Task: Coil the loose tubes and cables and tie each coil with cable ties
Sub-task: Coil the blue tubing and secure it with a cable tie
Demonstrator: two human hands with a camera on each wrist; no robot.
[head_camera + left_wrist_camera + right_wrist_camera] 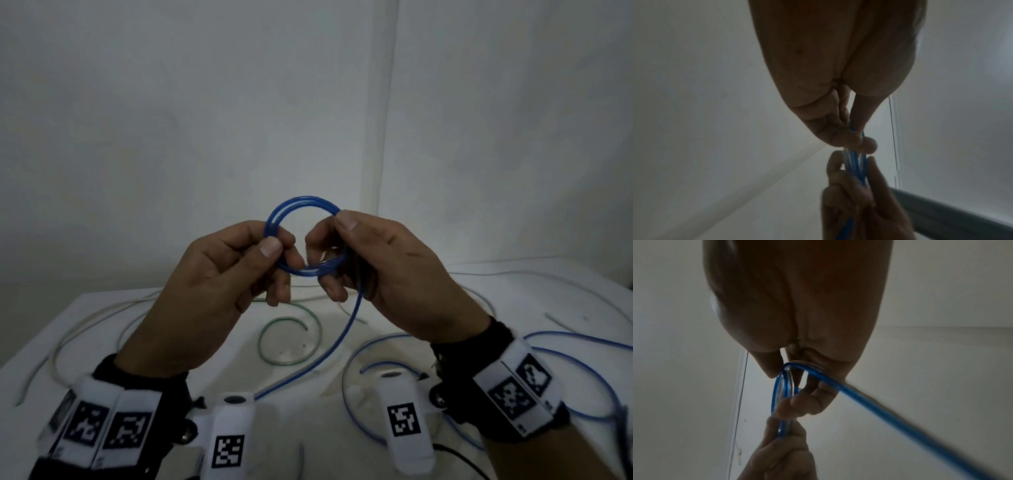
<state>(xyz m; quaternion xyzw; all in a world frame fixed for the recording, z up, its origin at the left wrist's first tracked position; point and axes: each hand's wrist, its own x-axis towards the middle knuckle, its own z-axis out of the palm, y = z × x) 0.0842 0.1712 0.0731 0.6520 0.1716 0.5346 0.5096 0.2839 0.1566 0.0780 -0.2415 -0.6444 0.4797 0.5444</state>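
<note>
Blue tube [305, 236] is what you're coiling: a small ring of a few turns held up above the table's middle. Your left hand [219, 277] pinches the ring's left side between thumb and forefinger; your right hand [387, 270] curls round its right side. The loose tail runs down to the table [102, 308]. Next, feed another turn; cable ties don't seem to be in sight.

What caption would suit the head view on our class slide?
Both hands, left hand and right hand, hold a blue tube coil above a white table.
</note>
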